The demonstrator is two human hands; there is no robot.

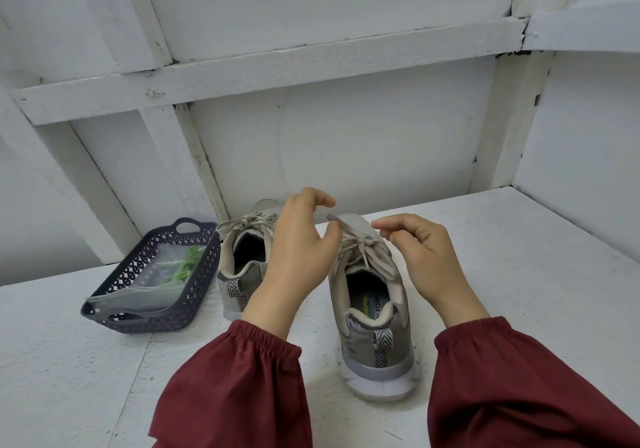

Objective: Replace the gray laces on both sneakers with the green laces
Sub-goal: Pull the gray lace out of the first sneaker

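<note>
Yanking the gray lace (333, 218) beside the left hand (298, 243)—pinched or merely touched, unclear—could jam the knot (360, 250); the right hand (424, 257) hovers slack, empty.

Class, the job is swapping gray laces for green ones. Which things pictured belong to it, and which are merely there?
Belong: nearer sneaker, farther sneaker, their gray laces, green laces, clear bag holding them.
Merely there: dark basket under the bag, white table, white wall panels.
</note>
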